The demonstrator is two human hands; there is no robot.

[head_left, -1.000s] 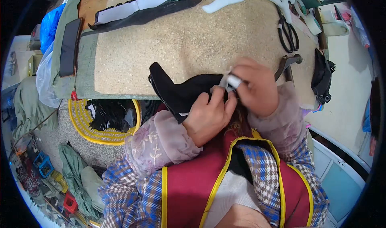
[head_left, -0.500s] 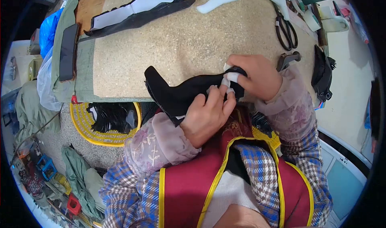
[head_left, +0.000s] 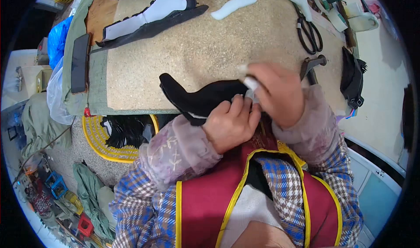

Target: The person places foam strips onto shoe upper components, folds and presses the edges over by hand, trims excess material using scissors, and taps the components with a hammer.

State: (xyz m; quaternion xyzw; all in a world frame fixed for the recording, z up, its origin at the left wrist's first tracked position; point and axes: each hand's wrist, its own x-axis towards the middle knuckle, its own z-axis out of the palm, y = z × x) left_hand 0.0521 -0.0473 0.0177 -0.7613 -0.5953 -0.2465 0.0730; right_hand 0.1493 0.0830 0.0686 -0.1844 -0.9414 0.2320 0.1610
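Note:
A black, suede-like boot (head_left: 205,98) lies on its side at the table's near edge, toe at the upper left and shaft towards the right. My left hand (head_left: 232,121) is closed over the lower side of the shaft, its fingertips pressed against it. Over the shaft's top end is my right hand (head_left: 280,90), its fingers bent and smeared by motion. White wrapping covers some fingertips. The right hand hides the boot's top edge, and whether it grips that edge cannot be made out. A pale strip shows along the boot's lower edge near the left wrist.
Black-handled scissors (head_left: 309,36) and a hammer (head_left: 314,64) lie at right. A black and white boot piece (head_left: 148,18) and white padding (head_left: 234,6) are at the back. A phone (head_left: 80,63) lies at left. Below is a yellow basket (head_left: 98,149) with black pieces.
My right hand has shifted a little down and its fingers have pulled off the shaft's top edge, which showed before. The boot has tilted slightly, and my left hand still holds it.

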